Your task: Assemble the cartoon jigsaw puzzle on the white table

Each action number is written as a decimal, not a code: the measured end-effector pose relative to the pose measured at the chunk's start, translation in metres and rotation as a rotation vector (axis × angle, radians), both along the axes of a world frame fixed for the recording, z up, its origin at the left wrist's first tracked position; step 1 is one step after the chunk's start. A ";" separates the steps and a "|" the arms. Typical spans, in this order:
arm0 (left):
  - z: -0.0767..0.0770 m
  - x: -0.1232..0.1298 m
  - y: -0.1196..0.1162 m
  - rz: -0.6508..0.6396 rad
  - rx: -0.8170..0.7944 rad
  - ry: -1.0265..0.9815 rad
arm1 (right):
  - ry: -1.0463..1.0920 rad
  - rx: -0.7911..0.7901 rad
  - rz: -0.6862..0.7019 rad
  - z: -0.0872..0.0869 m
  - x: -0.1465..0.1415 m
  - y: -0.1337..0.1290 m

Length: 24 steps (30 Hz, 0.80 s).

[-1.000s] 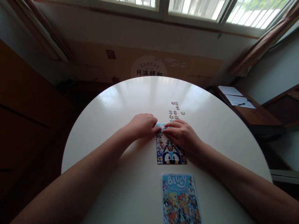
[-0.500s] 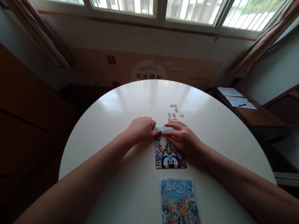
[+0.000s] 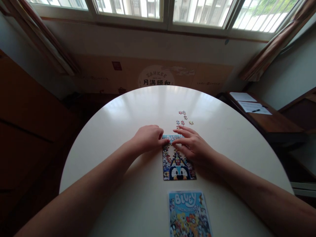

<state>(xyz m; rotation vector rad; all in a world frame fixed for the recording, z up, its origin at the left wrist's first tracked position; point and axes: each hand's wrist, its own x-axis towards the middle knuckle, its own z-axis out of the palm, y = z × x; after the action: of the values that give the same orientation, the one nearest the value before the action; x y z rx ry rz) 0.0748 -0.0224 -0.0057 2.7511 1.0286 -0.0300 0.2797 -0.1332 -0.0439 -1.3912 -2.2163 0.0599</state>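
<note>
A jigsaw puzzle (image 3: 179, 171) in a flat rectangular tray lies on the white table, partly filled in. A blue cartoon dog's face shows at its near end, and bare gaps show in its upper middle. My left hand (image 3: 148, 138) is closed at the puzzle's upper left edge, fingers curled and thumb pressing on the top corner. Over the upper right part rests my right hand (image 3: 195, 144), fingers spread; no piece is visible between them. It hides part of the puzzle. Just beyond it lie several loose puzzle pieces (image 3: 182, 122).
Nearest me on the round white table (image 3: 111, 115) lies a printed Bluey picture sheet (image 3: 189, 215). To the right, a brown side desk (image 3: 278, 121) holds papers (image 3: 255, 108) and a pen. A wall with windows stands beyond the table.
My right fingers have lifted and spread slightly near the puzzle's top. My left hand stays at the edge. The whole view has shifted a little.
</note>
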 end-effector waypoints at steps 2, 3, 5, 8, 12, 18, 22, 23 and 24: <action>-0.002 -0.002 0.003 -0.013 -0.016 -0.011 | 0.007 -0.018 -0.002 -0.001 0.001 0.000; -0.003 -0.002 0.005 -0.013 -0.028 -0.017 | 0.015 -0.023 0.002 -0.002 0.002 0.001; -0.005 -0.003 0.007 -0.002 -0.049 -0.026 | 0.042 -0.031 0.016 -0.005 0.004 0.001; -0.005 -0.003 0.007 0.005 -0.044 -0.024 | 0.136 -0.030 0.036 -0.007 0.009 0.001; -0.005 0.001 0.003 -0.016 0.007 0.003 | 0.319 0.021 -0.051 -0.004 0.016 0.001; -0.004 0.002 -0.001 -0.044 0.051 0.007 | 0.422 -0.022 -0.108 -0.003 0.021 0.002; -0.003 0.004 -0.004 -0.018 0.071 0.017 | 0.366 -0.010 -0.053 -0.005 0.020 0.002; -0.003 0.004 -0.004 -0.014 0.076 0.017 | 0.352 -0.005 -0.037 -0.005 0.020 0.002; -0.003 0.005 -0.005 -0.012 0.081 0.017 | 0.342 -0.001 -0.025 -0.005 0.020 0.002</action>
<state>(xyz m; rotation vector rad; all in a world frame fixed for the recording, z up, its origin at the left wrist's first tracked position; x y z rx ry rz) 0.0798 -0.0271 -0.0086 2.8348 1.0403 -0.0143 0.2995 -0.1313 -0.0492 -1.2996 -1.9159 0.2701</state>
